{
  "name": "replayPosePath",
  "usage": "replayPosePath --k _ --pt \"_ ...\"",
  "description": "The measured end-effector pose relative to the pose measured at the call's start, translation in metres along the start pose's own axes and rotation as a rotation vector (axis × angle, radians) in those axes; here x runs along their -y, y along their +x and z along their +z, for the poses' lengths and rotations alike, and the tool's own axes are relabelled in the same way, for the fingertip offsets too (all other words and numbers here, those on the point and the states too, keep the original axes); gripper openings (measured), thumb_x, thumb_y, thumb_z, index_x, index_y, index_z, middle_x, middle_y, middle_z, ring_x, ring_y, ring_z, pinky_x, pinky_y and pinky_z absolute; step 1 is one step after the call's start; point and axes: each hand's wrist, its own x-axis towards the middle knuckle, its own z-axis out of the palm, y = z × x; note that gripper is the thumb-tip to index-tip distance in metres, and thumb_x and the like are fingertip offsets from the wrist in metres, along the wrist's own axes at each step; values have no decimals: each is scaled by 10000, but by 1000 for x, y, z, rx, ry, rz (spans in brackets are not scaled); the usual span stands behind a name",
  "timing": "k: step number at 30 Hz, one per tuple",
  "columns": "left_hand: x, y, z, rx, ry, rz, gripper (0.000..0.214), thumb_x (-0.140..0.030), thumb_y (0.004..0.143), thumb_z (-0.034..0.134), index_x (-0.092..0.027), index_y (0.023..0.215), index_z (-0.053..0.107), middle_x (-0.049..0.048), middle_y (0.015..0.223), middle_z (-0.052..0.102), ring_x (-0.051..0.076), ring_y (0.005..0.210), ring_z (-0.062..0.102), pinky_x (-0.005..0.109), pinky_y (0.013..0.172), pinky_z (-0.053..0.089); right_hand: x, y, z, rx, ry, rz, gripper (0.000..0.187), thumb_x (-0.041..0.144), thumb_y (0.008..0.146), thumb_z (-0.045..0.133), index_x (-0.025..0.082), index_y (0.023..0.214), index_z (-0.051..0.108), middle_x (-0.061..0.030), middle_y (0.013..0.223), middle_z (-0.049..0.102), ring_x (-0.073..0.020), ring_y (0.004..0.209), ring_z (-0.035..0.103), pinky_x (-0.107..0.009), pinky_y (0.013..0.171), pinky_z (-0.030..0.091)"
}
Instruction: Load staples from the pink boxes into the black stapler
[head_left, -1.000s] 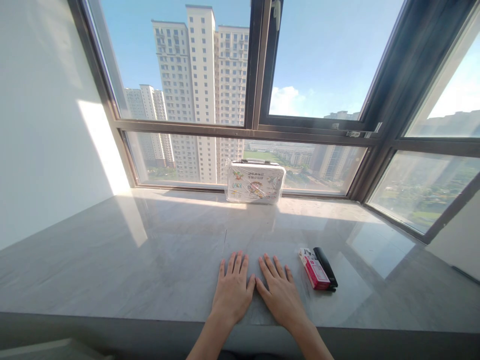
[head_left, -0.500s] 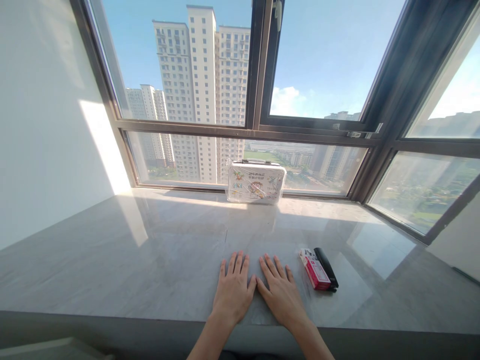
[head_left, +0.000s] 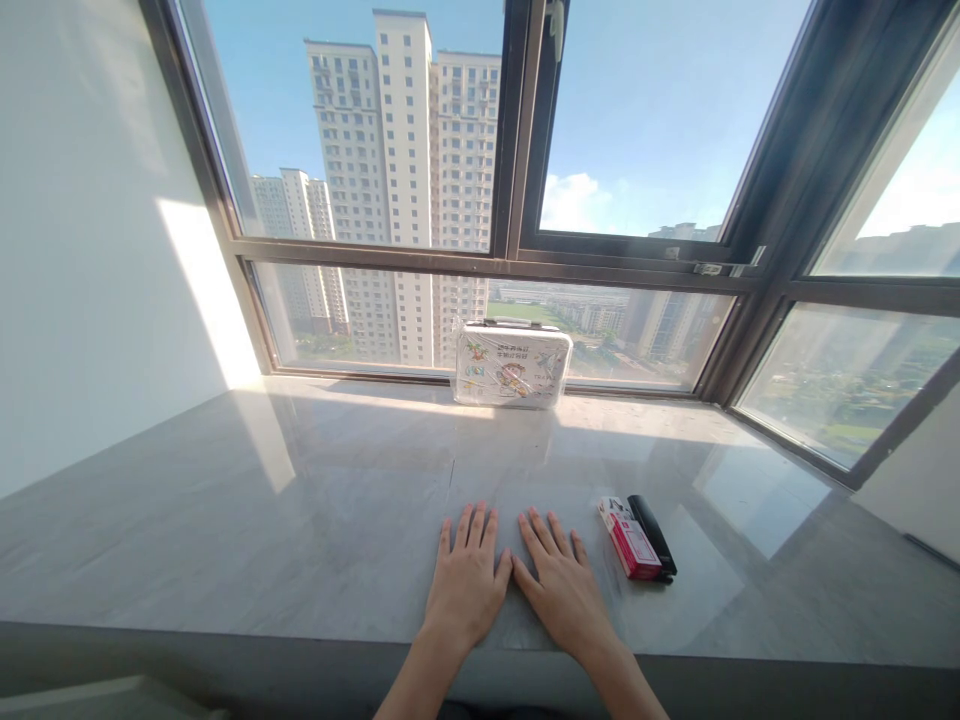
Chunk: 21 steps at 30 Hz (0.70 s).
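My left hand point(head_left: 466, 575) lies flat, palm down, on the grey marble-look windowsill point(head_left: 225, 540), fingers pointing toward the window. Beside it my right hand point(head_left: 561, 580) rests the same way, and the two thumbs meet or nearly meet. Neither hand holds anything. To the right of my right hand lies a small red and white box point(head_left: 634, 548), with a black stapler point(head_left: 652, 535) along its right side. Against the window at the back stands a white carry case point(head_left: 514, 368) with cartoon prints, wrapped in clear plastic, its handle on top.
A dark-framed window point(head_left: 615, 262) closes off the back and right side. On the left rises a white wall point(head_left: 90, 250). The sill's front edge runs just below my wrists, and a pale object point(head_left: 112, 697) shows at the lower left.
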Motion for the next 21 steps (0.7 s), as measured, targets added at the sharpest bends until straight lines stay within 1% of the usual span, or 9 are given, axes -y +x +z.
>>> replayPosePath --k 5,21 --pt "0 0 -1 -6 -4 7 556 -440 1018 297 -255 1537 373 57 1631 294 300 1515 203 594 1215 183 -1 0 0 -4 3 -3 614 579 1006 265 340 1571 277 28 1654 201 -262 1538 120 -505 1223 109" --pt "0 1 -1 -9 -37 -2 570 -481 1020 297 -239 1528 389 77 1626 302 295 1513 212 597 1213 188 0 -1 1 -3 -1 -2 607 560 1006 269 339 1572 278 31 1654 194 -261 1538 116 -512 1221 106"
